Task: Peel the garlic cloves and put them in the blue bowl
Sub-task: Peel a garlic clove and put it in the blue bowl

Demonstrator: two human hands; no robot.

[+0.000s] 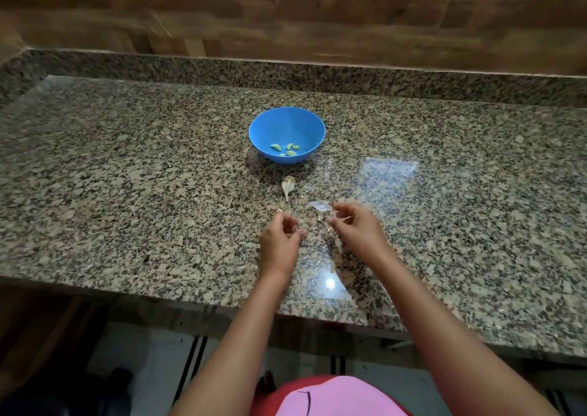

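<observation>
Your blue bowl [286,129] sits on the speckled granite counter [127,177], and everything else here lies on your side of it. Inside the bowl, against the wall nearest you, rest a handful of peeled cloves [286,150], lying close together. Just in front of the bowl, toward you, lies a piece of garlic still in its skin [288,186], its thin stem end pointing your way. Nearer to you again, your two hands hover above the counter, close to each other but apart. Your left hand [281,236], in front of the bowl and a little to its left, has its fingers curled in toward the thumb; something small seems to sit at the fingertips, but the blur hides what it is, so you cannot tell whether it grips a clove. Your right hand [357,225], in front of the bowl and to its right, has its fingers bent and drawn toward the thumb, with a pale sliver showing between them that looks like skin; this too is blurred. Loose papery skins [319,207] lie scattered on the counter between the hands and the unpeeled piece, and a few more scraps [332,266] lie nearer you, between your wrists.
</observation>
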